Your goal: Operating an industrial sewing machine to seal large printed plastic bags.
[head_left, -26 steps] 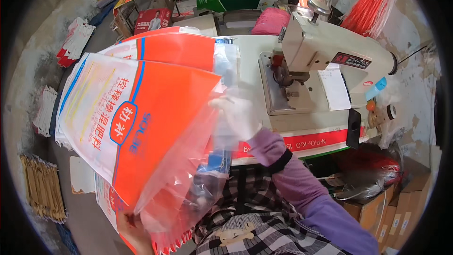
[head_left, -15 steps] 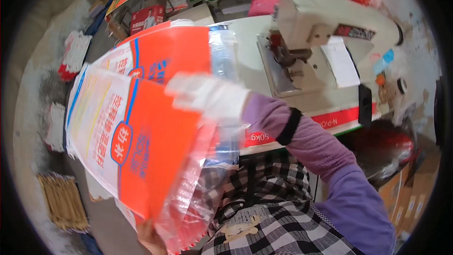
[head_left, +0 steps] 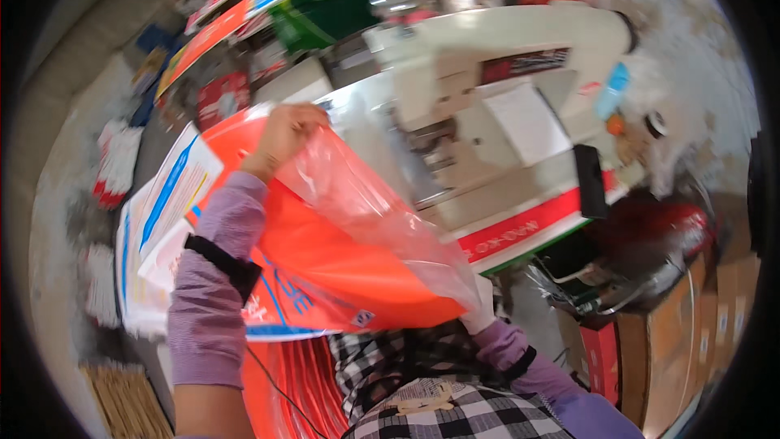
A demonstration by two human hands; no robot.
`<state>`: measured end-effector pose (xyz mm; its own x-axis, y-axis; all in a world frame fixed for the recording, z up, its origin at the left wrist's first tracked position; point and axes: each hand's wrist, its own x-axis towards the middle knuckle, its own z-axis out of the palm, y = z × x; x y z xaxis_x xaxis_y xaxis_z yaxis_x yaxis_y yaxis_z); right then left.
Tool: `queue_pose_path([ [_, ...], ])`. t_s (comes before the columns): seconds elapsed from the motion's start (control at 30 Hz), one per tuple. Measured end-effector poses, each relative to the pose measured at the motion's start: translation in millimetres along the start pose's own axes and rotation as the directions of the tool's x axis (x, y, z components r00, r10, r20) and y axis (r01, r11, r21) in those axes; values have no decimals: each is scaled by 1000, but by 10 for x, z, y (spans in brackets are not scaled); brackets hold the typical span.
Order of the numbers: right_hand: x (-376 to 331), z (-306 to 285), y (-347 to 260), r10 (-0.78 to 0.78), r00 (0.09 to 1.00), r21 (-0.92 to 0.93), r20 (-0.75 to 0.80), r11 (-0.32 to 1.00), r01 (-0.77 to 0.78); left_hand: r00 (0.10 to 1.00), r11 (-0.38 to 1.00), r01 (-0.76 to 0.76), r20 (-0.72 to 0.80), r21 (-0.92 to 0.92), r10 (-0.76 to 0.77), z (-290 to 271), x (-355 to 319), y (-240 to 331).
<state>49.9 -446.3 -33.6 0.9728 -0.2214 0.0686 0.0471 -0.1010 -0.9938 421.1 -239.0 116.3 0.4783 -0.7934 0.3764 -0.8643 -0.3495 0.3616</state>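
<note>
An orange and white printed bag (head_left: 341, 252) with a clear plastic liner (head_left: 370, 191) along its edge is stretched across the front of my lap. My bare left hand (head_left: 291, 134) is closed on its far upper corner, fingers pinching the liner's edge. At the opposite corner, near my waist, my white-gloved right hand (head_left: 481, 309) grips the bag; the bag partly hides its fingers. More printed bags (head_left: 162, 203) lie beneath and to the left. Just beyond the bag stands a cream sewing machine (head_left: 487, 81) on its table.
A white paper pad (head_left: 526, 123) lies on the machine bed. Cardboard boxes (head_left: 670, 341) stand at lower right, beside a red plastic-wrapped bundle (head_left: 650, 232). Bundled gloves (head_left: 118, 162) and a brown stack (head_left: 126, 398) lie along the left. Orange bags (head_left: 296, 382) hang by my lap.
My left hand has gone from the bag's near end to its far corner. My right hand has swung back toward my waist. The bag has turned and now spans between both hands.
</note>
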Motion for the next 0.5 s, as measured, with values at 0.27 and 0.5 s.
queue_pose_path([
  [0.27,-372,-631,467,-206,978,-699,2,699,149,997,993,-68,40,97,64,1523,212,-128],
  [0.5,-533,-624,239,-55,998,-185,-26,981,49,928,995,-96,364,33,77,1301,336,98],
])
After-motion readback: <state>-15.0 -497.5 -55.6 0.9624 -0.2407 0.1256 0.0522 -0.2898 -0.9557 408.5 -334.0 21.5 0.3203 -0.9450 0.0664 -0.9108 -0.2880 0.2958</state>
